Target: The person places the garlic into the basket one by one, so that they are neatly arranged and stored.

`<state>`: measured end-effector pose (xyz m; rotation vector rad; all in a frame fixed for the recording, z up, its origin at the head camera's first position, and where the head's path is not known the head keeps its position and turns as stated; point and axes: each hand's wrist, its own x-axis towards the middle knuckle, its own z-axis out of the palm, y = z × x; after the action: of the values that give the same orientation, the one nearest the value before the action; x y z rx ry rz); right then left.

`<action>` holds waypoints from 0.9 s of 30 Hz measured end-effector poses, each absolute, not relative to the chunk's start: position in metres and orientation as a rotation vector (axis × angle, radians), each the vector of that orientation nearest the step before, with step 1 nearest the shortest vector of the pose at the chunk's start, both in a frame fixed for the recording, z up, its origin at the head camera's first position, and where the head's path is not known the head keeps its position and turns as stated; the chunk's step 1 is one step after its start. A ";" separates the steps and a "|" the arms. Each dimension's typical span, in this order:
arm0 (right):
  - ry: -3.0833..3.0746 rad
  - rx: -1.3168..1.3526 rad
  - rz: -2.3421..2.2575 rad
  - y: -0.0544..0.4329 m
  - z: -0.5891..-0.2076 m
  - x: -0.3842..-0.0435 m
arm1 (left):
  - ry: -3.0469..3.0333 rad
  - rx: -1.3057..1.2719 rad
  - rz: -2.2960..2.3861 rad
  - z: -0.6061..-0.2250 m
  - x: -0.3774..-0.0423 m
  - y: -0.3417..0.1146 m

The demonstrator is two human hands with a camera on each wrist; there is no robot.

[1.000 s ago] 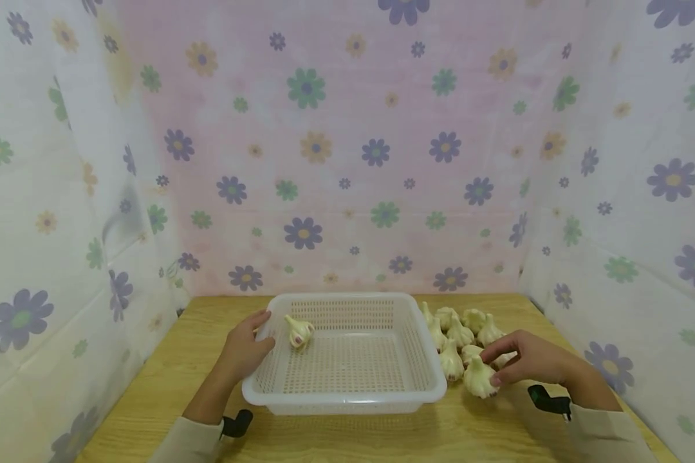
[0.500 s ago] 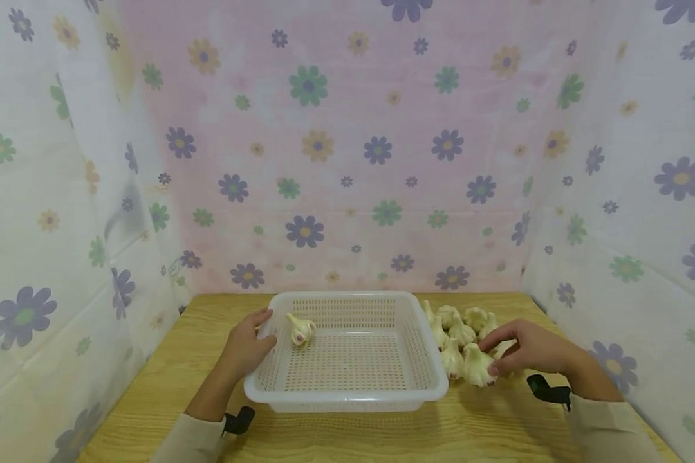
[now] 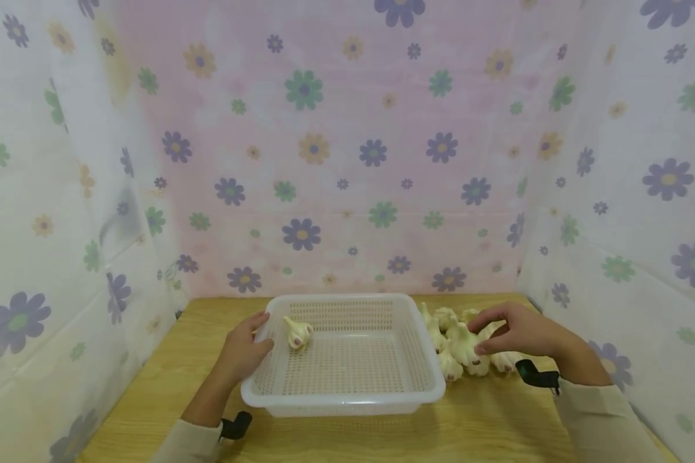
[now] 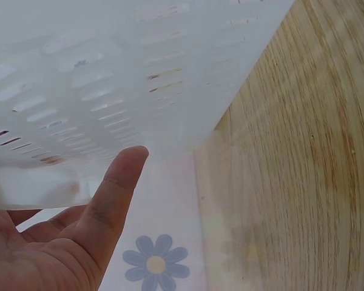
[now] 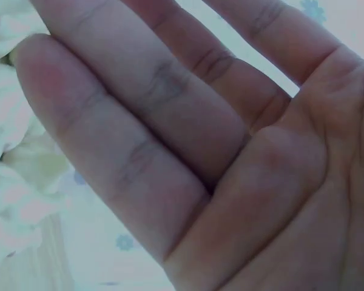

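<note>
On the table stands a white perforated plastic basket (image 3: 353,400), with one garlic bulb (image 3: 298,335) lying in its left part. My left hand (image 3: 243,350) holds the basket's left rim; the left wrist view shows a finger (image 4: 118,182) against the slotted outer wall. To the right of the basket, my right hand (image 3: 524,333) pinches another garlic bulb (image 3: 462,342) between thumb and fingers, raised over the heap and close to the basket's right rim. Its stem end points up and left. In the right wrist view, fingers (image 5: 109,121) fill most of the frame.
Several garlic bulbs (image 3: 450,368) lie heaped against the basket's right side, partly covered by my right hand. The wooden table (image 3: 347,444) is bounded by flowered cloth (image 3: 347,193) at the back and both sides.
My right hand has lifted the garlic bulb from the front of the heap and moved it up and left toward the basket. The left hand stays on the rim.
</note>
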<state>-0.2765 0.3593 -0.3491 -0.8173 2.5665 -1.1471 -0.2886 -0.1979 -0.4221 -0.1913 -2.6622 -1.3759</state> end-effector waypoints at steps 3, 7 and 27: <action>2.592 -0.820 -1.131 0.352 -0.343 -0.276 | -2.652 -0.191 -1.386 -0.425 -0.289 -0.196; 2.632 -0.815 -1.111 0.343 -0.337 -0.280 | -2.634 -0.203 -1.400 -0.427 -0.292 -0.193; 2.652 -0.884 -1.064 0.283 -0.335 -0.319 | -2.648 -0.185 -1.335 -0.425 -0.292 -0.196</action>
<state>-0.3194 0.2828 -0.3345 -0.8838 2.6524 -1.0643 -0.2919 -0.1961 -0.4252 -0.1847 -2.6481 -1.3353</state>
